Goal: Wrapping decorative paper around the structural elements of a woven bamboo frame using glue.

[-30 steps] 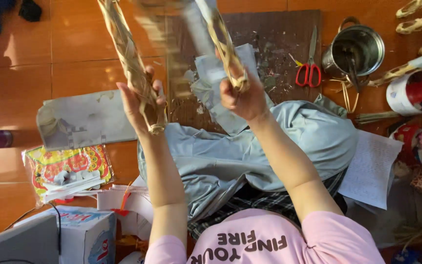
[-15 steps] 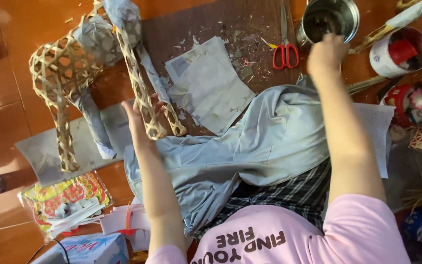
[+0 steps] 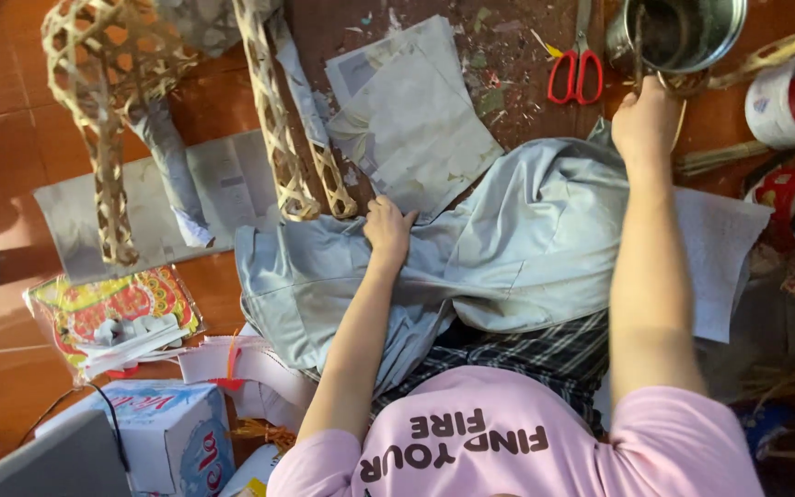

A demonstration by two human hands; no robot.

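Woven bamboo frame (image 3: 273, 120), legs pointing toward person

Blue-white carton (image 3: 169, 433) bottom left; clear bag w/ red-yellow print (image 3: 108, 317) just above it; grey laptop lid (image 3: 43, 465) left of carton, at frame's corner

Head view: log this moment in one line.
left hand: on grey cloth | right hand: at metal pot rim | bamboo frame: beside left hand

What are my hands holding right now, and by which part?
The right hand grips a thin stick at its lower end, the stick standing in the metal pot. The left hand rests on the grey cloth, holding nothing.
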